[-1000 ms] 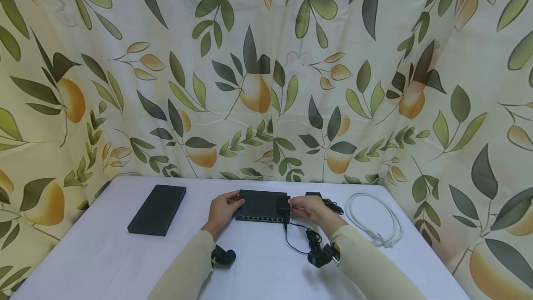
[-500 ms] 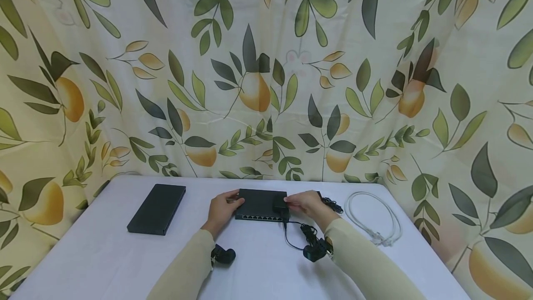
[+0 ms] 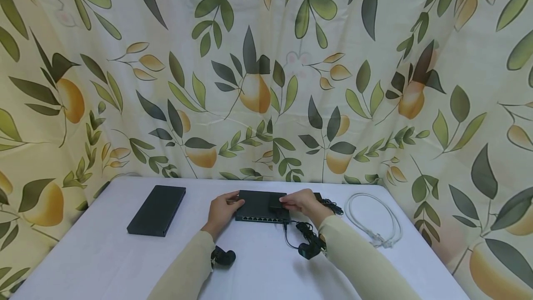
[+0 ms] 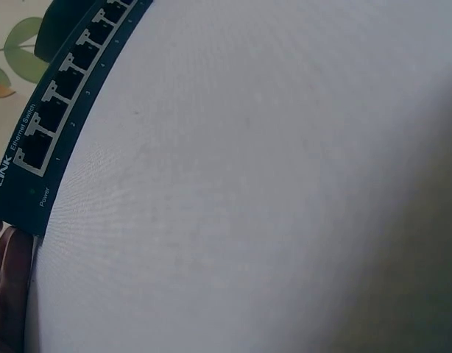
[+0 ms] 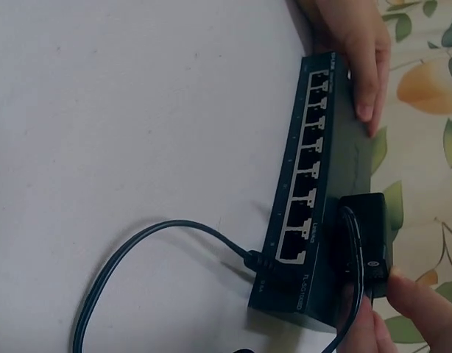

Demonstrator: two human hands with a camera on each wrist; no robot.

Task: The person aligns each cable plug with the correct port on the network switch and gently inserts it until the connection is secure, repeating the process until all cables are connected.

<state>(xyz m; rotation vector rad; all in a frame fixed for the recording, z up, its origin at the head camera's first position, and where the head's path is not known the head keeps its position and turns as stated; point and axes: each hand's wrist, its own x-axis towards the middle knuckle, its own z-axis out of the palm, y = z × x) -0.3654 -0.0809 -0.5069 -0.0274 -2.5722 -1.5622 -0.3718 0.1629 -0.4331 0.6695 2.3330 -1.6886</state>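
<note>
A black Ethernet switch [image 3: 254, 205] lies on the white table, its row of ports facing me. My left hand [image 3: 222, 209] grips its left end, thumb over the top edge. In the left wrist view TP-LINK lettering and ports show along the switch [image 4: 53, 110], with fingertips at its end. My right hand [image 3: 306, 203] pinches a black power adapter [image 5: 377, 235] over the right end of the switch's top; whether they touch is unclear. The power plug [image 5: 259, 261] sits in the switch's front at that end, and its cord [image 5: 123, 257] loops away.
A flat black box [image 3: 157, 209] lies at the left of the table. Behind my right hand is a black cable bundle [image 3: 333, 206]. A coiled white cable [image 3: 391, 212] lies at the right. A leaf-patterned curtain [image 3: 266, 82] hangs behind the table.
My right hand has moved left with the power adapter, farther over the switch's top. My left hand and the switch stay in place.
</note>
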